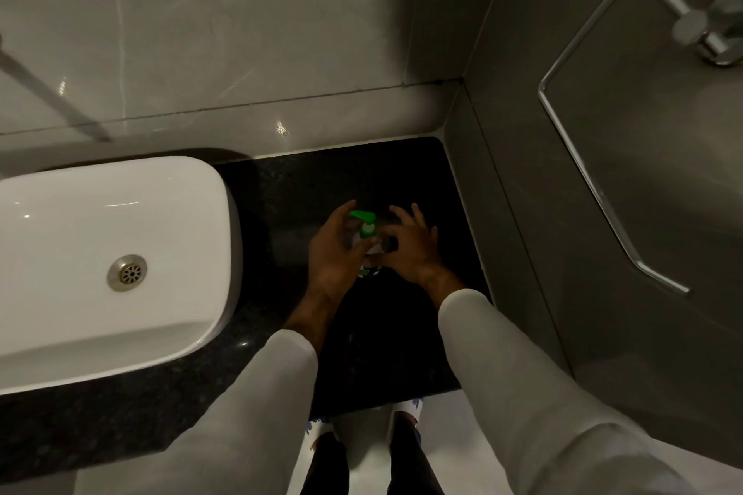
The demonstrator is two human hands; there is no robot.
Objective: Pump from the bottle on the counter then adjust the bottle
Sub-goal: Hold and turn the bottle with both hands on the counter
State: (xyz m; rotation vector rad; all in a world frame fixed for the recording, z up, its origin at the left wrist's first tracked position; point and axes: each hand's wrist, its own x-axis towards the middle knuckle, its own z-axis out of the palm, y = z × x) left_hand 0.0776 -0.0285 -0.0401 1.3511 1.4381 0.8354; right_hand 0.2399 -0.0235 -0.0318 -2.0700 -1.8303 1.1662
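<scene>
A small pump bottle with a green pump head stands upright on the black stone counter, right of the basin. My left hand wraps around the bottle's left side. My right hand touches its right side with thumb and forefinger while the other fingers are spread. Both hands hide most of the bottle's body, leaving only the green pump and a bit of the label visible.
A white basin with a metal drain takes up the left of the counter. Grey tiled walls stand behind and to the right, where a chrome towel rail hangs. Feet show below the counter's front edge.
</scene>
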